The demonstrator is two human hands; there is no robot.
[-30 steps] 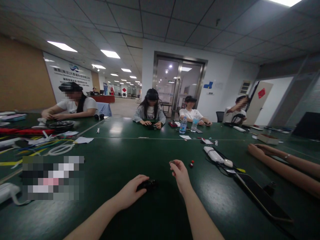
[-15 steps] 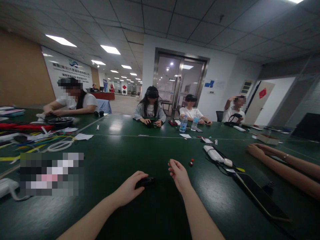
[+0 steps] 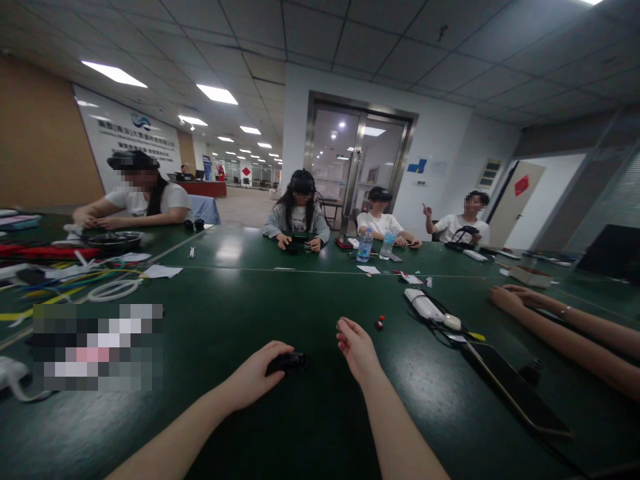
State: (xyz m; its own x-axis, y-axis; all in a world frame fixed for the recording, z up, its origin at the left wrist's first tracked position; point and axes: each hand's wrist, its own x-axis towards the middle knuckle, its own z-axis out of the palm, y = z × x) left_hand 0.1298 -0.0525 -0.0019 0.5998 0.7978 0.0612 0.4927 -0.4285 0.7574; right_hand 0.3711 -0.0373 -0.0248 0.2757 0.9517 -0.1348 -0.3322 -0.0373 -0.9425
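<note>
On the dark green table [image 3: 240, 300], my left hand [image 3: 257, 375] grips a small black object [image 3: 295, 360] between thumb and fingers; its far end sticks out to the right. My right hand [image 3: 354, 343] is a little to the right, with its thumb and fingertips pinched together. Whatever may be between those fingertips is too small to make out. Just right of my right hand lies a small red and black item [image 3: 381, 323].
A white power strip [image 3: 424, 305] with cables and a black tablet-like slab [image 3: 517, 387] lie to the right, beside another person's forearms [image 3: 545, 310]. Two bottles [image 3: 365, 245] stand farther back. Wires [image 3: 65, 290] clutter the left. Several people sit across the table.
The view has shifted slightly. Both my hands keep nearly the same pose. At the back right, a person has lowered a raised arm from the head to beside the shoulder.
</note>
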